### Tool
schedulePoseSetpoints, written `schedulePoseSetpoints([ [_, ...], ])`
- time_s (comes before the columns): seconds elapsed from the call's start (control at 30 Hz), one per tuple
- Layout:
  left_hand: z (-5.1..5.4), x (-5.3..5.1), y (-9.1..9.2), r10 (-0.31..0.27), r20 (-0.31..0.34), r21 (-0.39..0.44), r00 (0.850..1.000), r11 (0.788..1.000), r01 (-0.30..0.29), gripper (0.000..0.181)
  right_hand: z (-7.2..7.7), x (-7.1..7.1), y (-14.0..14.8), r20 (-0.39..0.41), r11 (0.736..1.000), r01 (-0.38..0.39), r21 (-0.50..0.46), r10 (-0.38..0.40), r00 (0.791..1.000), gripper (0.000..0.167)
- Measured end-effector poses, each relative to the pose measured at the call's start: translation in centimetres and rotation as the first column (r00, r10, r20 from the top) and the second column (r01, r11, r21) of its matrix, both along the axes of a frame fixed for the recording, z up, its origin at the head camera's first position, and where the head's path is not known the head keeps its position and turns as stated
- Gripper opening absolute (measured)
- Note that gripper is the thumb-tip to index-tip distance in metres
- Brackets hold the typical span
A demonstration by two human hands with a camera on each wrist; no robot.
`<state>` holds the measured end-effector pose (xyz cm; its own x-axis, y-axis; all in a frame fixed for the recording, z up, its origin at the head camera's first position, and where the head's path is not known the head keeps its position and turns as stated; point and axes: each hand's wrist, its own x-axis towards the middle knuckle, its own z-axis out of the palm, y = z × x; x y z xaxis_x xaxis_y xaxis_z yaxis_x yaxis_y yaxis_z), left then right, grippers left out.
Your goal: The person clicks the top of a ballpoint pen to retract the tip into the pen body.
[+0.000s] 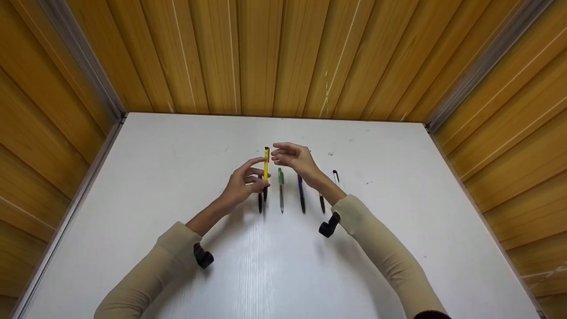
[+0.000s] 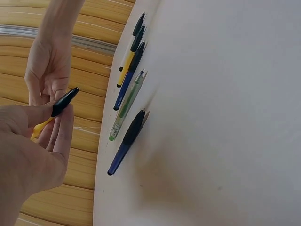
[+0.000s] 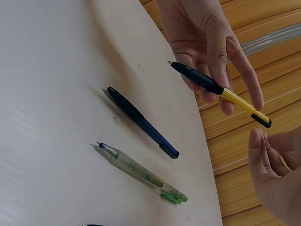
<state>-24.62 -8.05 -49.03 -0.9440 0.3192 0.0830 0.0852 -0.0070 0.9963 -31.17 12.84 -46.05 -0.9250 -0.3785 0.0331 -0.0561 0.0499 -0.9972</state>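
White tabletop [image 1: 257, 274], held pen [image 3: 227, 95], yellow barrel [image 3: 243, 104], black front [image 3: 195, 76], black clip [image 3: 261, 120]

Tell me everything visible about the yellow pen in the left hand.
The yellow pen has a plastic-looking yellow barrel, a black grip, a black clip and a pointed tip. The left hand pinches it above the table, clip end uppermost in the head view; the right hand is beside that end, apparently not touching.
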Motion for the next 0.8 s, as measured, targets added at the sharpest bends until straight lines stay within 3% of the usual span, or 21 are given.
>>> schedulePoseSetpoints([
  [0.23, 0.0, 0.0, -0.3, -0.034, 0.001, -0.007, 0.999, 0.999, 0.034, 0.064, -0.5, 0.5, 0.4, -0.094, 0.983, -0.106, 0.15, 0.121, 0.988, 0.051],
  [0.43, -0.1, -0.4, -0.1, -0.075, 0.009, 0.043, 0.997, 0.996, 0.074, 0.061, -0.8, 0.7, 0.4, -0.167, 0.975, -0.128, 0.181, 0.159, 0.973, 0.056],
  [0.8, -0.5, -0.5, 0.2, -0.069, 0.023, 0.019, 0.997, 0.997, 0.069, 0.061, -1.5, 1.1, 0.2, -0.112, 0.981, -0.132, 0.146, 0.149, 0.983, 0.059],
])
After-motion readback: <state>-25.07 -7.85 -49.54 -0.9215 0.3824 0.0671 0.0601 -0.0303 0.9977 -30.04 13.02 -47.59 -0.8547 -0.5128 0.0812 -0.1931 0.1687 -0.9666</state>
